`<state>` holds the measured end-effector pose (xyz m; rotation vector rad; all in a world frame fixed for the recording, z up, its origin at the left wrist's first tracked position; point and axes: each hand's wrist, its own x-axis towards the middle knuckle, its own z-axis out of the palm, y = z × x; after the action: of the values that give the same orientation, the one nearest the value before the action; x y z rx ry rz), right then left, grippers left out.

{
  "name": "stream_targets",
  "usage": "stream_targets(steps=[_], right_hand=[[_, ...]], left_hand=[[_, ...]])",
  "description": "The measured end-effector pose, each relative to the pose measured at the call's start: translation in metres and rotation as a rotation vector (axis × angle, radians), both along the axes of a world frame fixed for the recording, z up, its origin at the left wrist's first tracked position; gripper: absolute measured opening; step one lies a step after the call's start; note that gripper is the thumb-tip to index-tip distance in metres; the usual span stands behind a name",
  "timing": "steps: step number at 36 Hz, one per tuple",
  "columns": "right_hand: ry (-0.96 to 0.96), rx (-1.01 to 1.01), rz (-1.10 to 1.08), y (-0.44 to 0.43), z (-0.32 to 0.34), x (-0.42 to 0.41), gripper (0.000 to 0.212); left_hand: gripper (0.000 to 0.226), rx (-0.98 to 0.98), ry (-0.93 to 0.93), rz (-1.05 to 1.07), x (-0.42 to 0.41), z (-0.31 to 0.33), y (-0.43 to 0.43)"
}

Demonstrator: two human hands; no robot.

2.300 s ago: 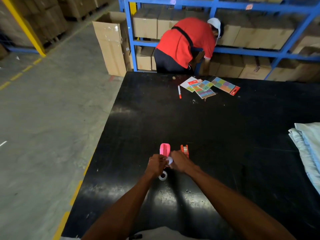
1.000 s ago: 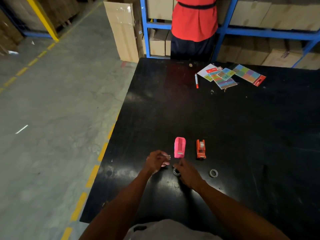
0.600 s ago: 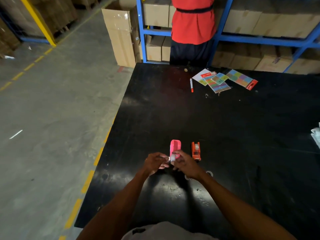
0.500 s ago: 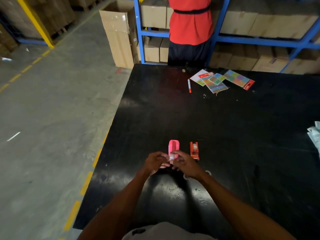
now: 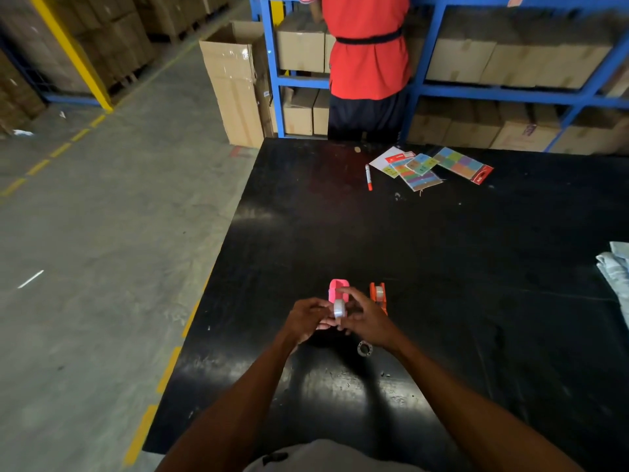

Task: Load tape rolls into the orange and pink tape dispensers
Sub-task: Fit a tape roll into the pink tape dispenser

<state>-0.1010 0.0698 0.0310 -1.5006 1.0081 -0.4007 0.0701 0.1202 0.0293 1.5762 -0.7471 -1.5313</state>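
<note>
Tape roll: small clear roll [image 5: 339, 309] pinched between both hands, held just above the near end of the pink dispenser [image 5: 337, 290].
Left hand: left hand [image 5: 306, 318] curled narrow, fingertips on the roll's left side.
Right hand: right hand [image 5: 366, 320] closed on the roll's right side, one finger reaching over the pink dispenser's top.
Handling: probably very light and stiff on its core, but slick on the outer wrap; best held by the flat sides, leaving the hub free to seat.
Orange dispenser: orange dispenser [image 5: 378, 294] stands just beside the pink one on its right, with a pale roll apparently already seated.
Spare ring: small ring [image 5: 364, 348] lies on the table near the right wrist; whether it is a roll or a bare core is too small to tell.
Table: black table [image 5: 442, 267], scuffed and glossy, likely to let small plastic parts slide.
Far end: marker [image 5: 368, 177] and coloured sticker packs [image 5: 429, 166] lie well apart from the work.
Room: warehouse with concrete floor [image 5: 102, 233], blue shelving [image 5: 510, 93] stacked with cartons, and a person in a red top [image 5: 367, 56] at the shelves.
</note>
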Motion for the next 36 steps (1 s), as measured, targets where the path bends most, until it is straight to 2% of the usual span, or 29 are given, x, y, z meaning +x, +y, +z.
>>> stream_targets(steps=[7,20,26,36], right_hand=[[-0.021,-0.035,0.027,0.004,0.009,0.004,0.046],[-0.060,-0.046,-0.060,0.010,0.012,0.009,0.022],[-0.083,-0.005,-0.078,0.010,0.013,0.008,0.024],[-0.120,0.017,-0.072,0.011,0.020,0.002,0.044]], left_hand=[[0.008,-0.026,0.005,-0.007,0.002,0.011,0.007],[0.020,-0.061,0.004,0.004,0.004,0.018,0.015],[0.023,-0.064,0.011,0.026,0.003,0.019,0.015],[0.020,-0.080,0.028,0.059,-0.004,0.016,0.015]])
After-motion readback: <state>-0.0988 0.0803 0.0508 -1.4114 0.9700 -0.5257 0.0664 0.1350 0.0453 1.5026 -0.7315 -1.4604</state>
